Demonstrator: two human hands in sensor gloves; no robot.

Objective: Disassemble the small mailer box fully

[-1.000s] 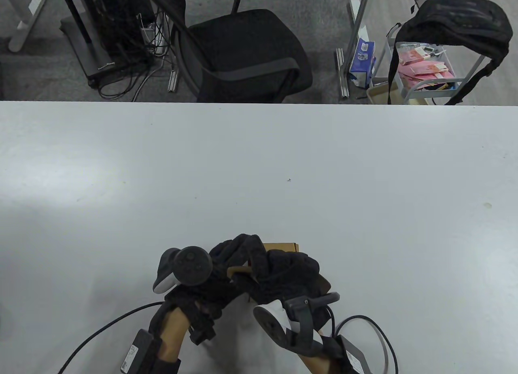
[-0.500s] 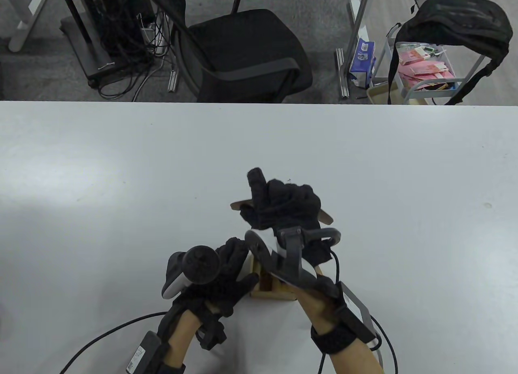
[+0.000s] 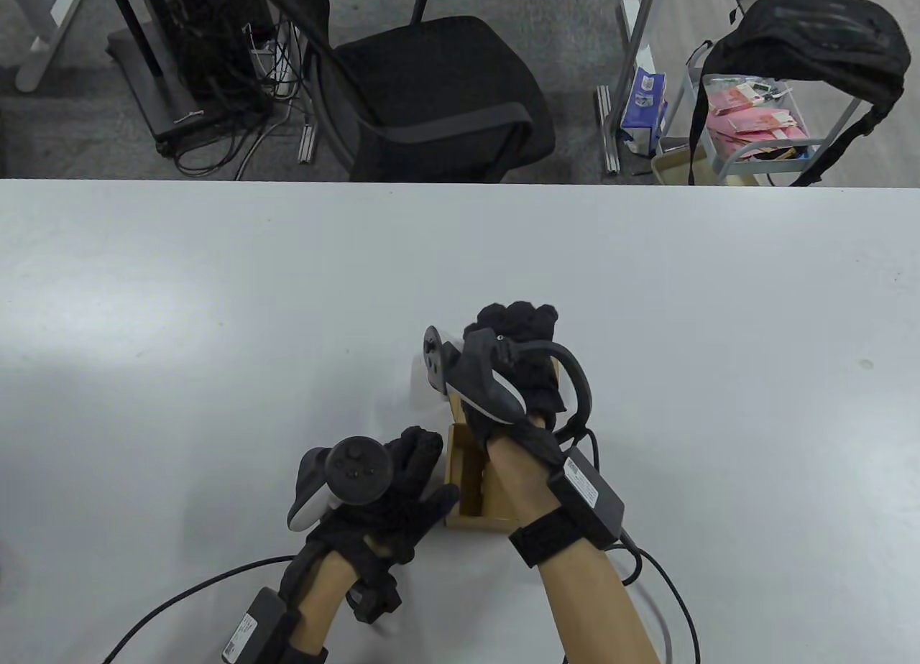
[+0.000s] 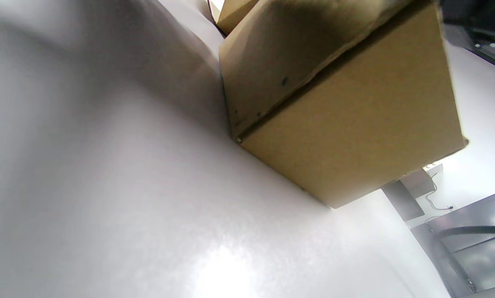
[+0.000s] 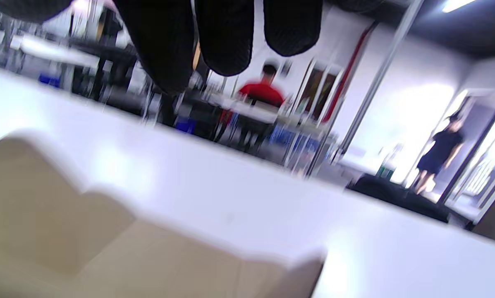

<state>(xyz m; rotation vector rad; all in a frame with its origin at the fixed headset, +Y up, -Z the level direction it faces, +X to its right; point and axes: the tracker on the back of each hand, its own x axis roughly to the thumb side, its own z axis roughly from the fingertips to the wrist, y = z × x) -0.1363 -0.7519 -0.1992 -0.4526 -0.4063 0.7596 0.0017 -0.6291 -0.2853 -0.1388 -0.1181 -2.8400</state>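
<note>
The small brown cardboard mailer box [image 3: 467, 481] stands on the white table [image 3: 215, 319] near the front, its tray open upward. My left hand [image 3: 433, 470] rests against the box's left wall, fingers spread, thumb at the near left corner. My right hand [image 3: 514, 320] lies palm down over the opened lid on the box's far side; only a sliver of lid [image 3: 554, 367] shows. In the left wrist view the box's outer corner [image 4: 346, 124] fills the upper right. In the right wrist view my fingertips [image 5: 222, 37] hang above the blurred lid flaps [image 5: 148, 265].
Cables run from both wrists across the table's front edge [image 3: 180, 585]. Beyond the table's far edge stand a black office chair [image 3: 431, 96] and a cart with a black bag [image 3: 819, 39].
The box came down from both hands onto the table. My right hand swung the lid open away from me and now lies flatter over it. My left hand stays at the left wall.
</note>
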